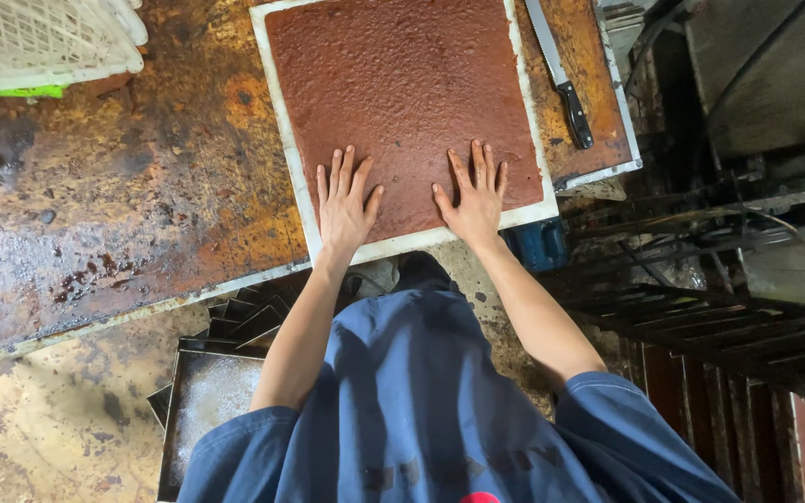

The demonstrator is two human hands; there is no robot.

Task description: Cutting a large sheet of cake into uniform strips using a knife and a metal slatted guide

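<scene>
A large square slab of reddish-brown paste lies on a white board on the stained metal worktable. My left hand rests flat on the slab's near edge, fingers spread, holding nothing. My right hand lies flat beside it on the same edge, fingers spread and empty. Both palms press down on the slab's surface near the board's front rim.
A long knife with a black handle lies right of the board. A white plastic crate stands at the far left. Stacked metal trays sit on the floor under the table edge. Dark metal racks stand to the right.
</scene>
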